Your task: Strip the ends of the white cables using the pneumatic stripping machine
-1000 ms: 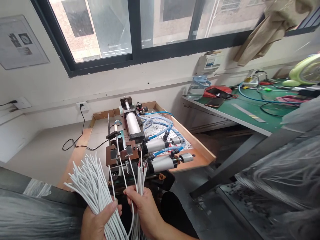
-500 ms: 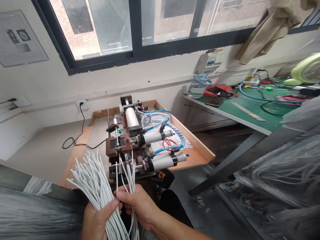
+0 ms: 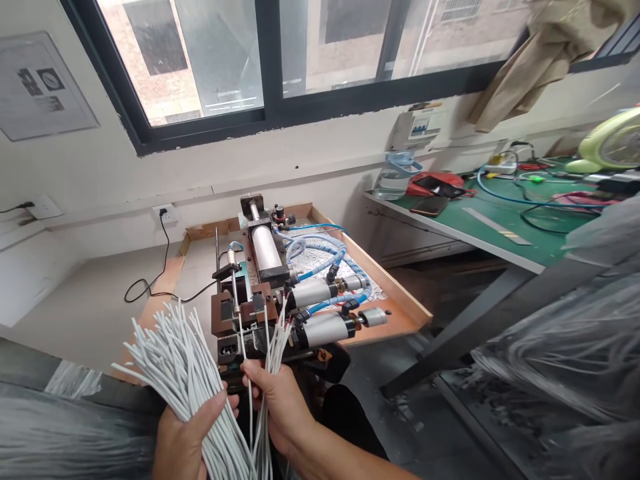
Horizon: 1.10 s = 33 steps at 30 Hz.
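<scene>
A thick bundle of white cables (image 3: 183,363) fans upward from my left hand (image 3: 187,433), whose fingers are wrapped round it. My right hand (image 3: 280,403) is closed on a smaller bunch of white cables (image 3: 277,343), some with reddish tips. Between its thumb and forefinger it pinches a single white cable (image 3: 244,347), whose upper end reaches the front of a machine with dark jaw blocks (image 3: 243,312). Silver pneumatic cylinders (image 3: 325,331) lie just right of the cable tips. The lower ends of both bunches run out of view.
The machine stands in a wooden-rimmed tray (image 3: 400,293) with blue air hoses (image 3: 325,243). To the right, a green table (image 3: 450,223) carries a water jug (image 3: 395,177), a phone (image 3: 429,205) and a fan (image 3: 613,140). Plastic-wrapped cable stacks (image 3: 565,360) flank both sides.
My right hand has moved slightly right, away from my left, with its bunch tilting right. The machine's jaw blocks and the cylinders' rear ends have shifted right.
</scene>
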Each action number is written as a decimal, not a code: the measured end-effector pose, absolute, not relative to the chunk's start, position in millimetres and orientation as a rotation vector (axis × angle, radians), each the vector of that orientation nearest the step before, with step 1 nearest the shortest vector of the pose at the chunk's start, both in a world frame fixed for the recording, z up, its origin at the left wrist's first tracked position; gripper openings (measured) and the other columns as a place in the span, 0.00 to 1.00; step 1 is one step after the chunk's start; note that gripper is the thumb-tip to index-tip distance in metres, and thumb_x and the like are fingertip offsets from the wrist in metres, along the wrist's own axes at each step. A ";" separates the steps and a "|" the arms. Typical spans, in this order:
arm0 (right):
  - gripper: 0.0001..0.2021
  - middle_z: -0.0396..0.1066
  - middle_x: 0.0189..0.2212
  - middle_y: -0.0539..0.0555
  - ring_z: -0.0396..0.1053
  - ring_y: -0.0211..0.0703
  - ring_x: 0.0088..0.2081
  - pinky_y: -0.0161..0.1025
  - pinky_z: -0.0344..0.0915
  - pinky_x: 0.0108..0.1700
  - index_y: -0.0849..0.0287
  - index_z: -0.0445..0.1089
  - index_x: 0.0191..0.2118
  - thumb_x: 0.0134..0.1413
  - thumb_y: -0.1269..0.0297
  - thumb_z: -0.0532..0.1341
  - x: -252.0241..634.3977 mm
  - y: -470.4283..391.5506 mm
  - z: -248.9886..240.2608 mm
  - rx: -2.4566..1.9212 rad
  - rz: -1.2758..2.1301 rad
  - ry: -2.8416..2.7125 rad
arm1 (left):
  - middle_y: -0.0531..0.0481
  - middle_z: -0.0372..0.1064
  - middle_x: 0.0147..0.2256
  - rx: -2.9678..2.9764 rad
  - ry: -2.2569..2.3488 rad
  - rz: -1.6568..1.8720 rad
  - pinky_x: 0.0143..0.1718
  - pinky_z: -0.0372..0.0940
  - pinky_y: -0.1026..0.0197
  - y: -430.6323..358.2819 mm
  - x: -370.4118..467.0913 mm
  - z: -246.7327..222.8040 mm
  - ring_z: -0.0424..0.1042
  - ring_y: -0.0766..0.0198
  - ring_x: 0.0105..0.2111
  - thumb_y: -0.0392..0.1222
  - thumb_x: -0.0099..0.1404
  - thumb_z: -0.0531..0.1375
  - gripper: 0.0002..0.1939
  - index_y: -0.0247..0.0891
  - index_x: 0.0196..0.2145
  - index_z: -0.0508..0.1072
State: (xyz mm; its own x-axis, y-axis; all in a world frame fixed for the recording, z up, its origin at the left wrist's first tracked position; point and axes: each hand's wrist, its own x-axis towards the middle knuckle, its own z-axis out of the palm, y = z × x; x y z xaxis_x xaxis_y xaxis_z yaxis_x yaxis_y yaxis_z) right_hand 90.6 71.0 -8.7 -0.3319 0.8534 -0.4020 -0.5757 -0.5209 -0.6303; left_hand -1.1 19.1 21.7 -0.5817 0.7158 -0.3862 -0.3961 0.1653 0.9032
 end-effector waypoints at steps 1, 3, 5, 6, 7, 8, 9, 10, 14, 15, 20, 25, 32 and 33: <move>0.11 0.58 0.12 0.47 0.51 0.28 0.14 0.28 0.45 0.18 0.66 0.63 0.16 0.33 0.63 0.64 90.0 71.8 -8.0 -0.891 1.979 -0.451 | 0.46 0.71 0.21 0.328 1.556 1.579 0.25 0.66 0.57 19.5 -0.3 23.0 0.70 0.56 0.22 0.34 0.35 0.66 0.15 0.30 0.26 0.71; 0.12 0.56 0.10 0.46 0.50 0.27 0.13 0.28 0.45 0.17 0.66 0.63 0.15 0.31 0.63 0.64 89.5 73.1 -6.6 -0.880 2.012 -0.425 | 0.48 0.70 0.19 0.354 1.565 1.588 0.22 0.65 0.59 19.8 1.3 24.8 0.69 0.59 0.20 0.35 0.35 0.66 0.15 0.31 0.25 0.71; 0.12 0.56 0.10 0.46 0.50 0.27 0.13 0.28 0.45 0.17 0.66 0.63 0.16 0.30 0.62 0.65 89.5 74.0 -4.9 -0.872 2.068 -0.403 | 0.51 0.69 0.17 0.391 1.566 1.598 0.20 0.63 0.61 19.5 2.4 25.3 0.67 0.62 0.17 0.35 0.35 0.66 0.14 0.32 0.24 0.70; 0.12 0.56 0.11 0.46 0.51 0.27 0.13 0.28 0.46 0.17 0.67 0.64 0.17 0.29 0.62 0.65 89.7 74.2 -3.8 -0.866 2.103 -0.392 | 0.52 0.68 0.16 0.407 1.569 1.599 0.19 0.63 0.61 19.3 2.7 25.1 0.66 0.63 0.16 0.35 0.34 0.66 0.13 0.32 0.23 0.70; 0.13 0.57 0.12 0.46 0.52 0.28 0.14 0.28 0.47 0.17 0.67 0.65 0.19 0.29 0.62 0.65 89.9 74.2 -2.8 -0.851 2.142 -0.386 | 0.53 0.67 0.15 0.416 1.572 1.604 0.19 0.62 0.62 19.0 2.9 24.6 0.65 0.64 0.15 0.35 0.34 0.66 0.13 0.33 0.22 0.69; 0.13 0.58 0.13 0.47 0.53 0.28 0.15 0.28 0.48 0.17 0.67 0.66 0.21 0.28 0.62 0.66 90.1 73.9 -1.7 -0.831 2.170 -0.388 | 0.53 0.66 0.15 0.421 1.575 1.610 0.18 0.61 0.62 18.6 2.9 23.9 0.64 0.64 0.15 0.35 0.33 0.67 0.14 0.33 0.21 0.69; 0.14 0.59 0.13 0.46 0.54 0.29 0.15 0.28 0.49 0.18 0.67 0.66 0.22 0.28 0.62 0.66 90.4 73.2 -0.9 -0.812 2.179 -0.405 | 0.54 0.66 0.15 0.417 1.581 1.613 0.18 0.61 0.62 18.2 2.7 22.9 0.64 0.64 0.15 0.35 0.33 0.67 0.14 0.33 0.21 0.69; 0.14 0.59 0.13 0.46 0.54 0.29 0.16 0.28 0.50 0.18 0.66 0.66 0.22 0.28 0.62 0.66 90.8 72.2 -0.4 -0.796 2.173 -0.441 | 0.54 0.67 0.15 0.408 1.587 1.609 0.19 0.62 0.62 17.7 2.5 21.6 0.65 0.64 0.15 0.35 0.33 0.67 0.15 0.33 0.22 0.69; 0.14 0.56 0.10 0.45 0.54 0.30 0.14 0.30 0.50 0.18 0.65 0.66 0.23 0.30 0.60 0.66 93.5 65.3 -3.0 -0.774 2.060 -0.644 | 0.48 0.71 0.22 0.454 1.560 1.538 0.25 0.64 0.57 14.5 1.9 14.4 0.68 0.60 0.21 0.36 0.35 0.67 0.17 0.32 0.27 0.71; 0.14 0.57 0.10 0.45 0.54 0.31 0.14 0.30 0.50 0.18 0.65 0.66 0.22 0.32 0.60 0.65 94.5 63.3 -4.8 -0.768 2.023 -0.677 | 0.47 0.72 0.24 0.481 1.536 1.524 0.28 0.64 0.56 13.3 1.7 12.6 0.69 0.58 0.23 0.36 0.36 0.66 0.17 0.32 0.28 0.72; 0.11 0.64 0.17 0.51 0.55 0.29 0.17 0.29 0.49 0.20 0.66 0.65 0.22 0.38 0.61 0.62 99.1 57.7 -13.2 -0.834 1.889 -0.681 | 0.45 0.72 0.24 0.468 1.495 1.483 0.34 0.63 0.52 7.7 -1.2 7.4 0.70 0.54 0.27 0.37 0.38 0.66 0.14 0.31 0.26 0.72; 0.09 0.62 0.14 0.49 0.53 0.28 0.15 0.29 0.46 0.19 0.66 0.65 0.20 0.37 0.64 0.62 95.4 64.8 -13.5 -0.900 1.939 -0.589 | 0.43 0.73 0.27 0.391 1.505 1.538 0.33 0.64 0.52 8.0 -1.3 10.9 0.70 0.53 0.29 0.37 0.38 0.66 0.18 0.30 0.31 0.71; 0.10 0.59 0.14 0.48 0.52 0.28 0.15 0.28 0.44 0.17 0.67 0.65 0.21 0.33 0.63 0.62 91.6 71.0 -10.5 -0.906 2.090 -0.506 | 0.50 0.70 0.20 0.400 1.544 1.584 0.25 0.64 0.57 9.6 1.0 9.6 0.68 0.59 0.20 0.35 0.36 0.66 0.17 0.32 0.28 0.70; 0.11 0.59 0.14 0.47 0.51 0.28 0.15 0.29 0.44 0.17 0.67 0.66 0.22 0.32 0.63 0.63 92.3 69.7 -10.2 -0.879 2.121 -0.520 | 0.50 0.70 0.20 0.412 1.545 1.581 0.24 0.64 0.57 9.2 0.6 8.7 0.68 0.60 0.20 0.35 0.36 0.66 0.16 0.33 0.27 0.70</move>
State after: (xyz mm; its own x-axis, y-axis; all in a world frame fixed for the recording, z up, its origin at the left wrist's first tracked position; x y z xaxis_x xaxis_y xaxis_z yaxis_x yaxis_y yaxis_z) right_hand 92.3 69.7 -10.2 -0.4676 0.7792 -0.4174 -0.4975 -0.6223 -0.6044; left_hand 0.6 9.2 8.7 -0.5723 0.7526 -0.3256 -0.3430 0.1409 0.9287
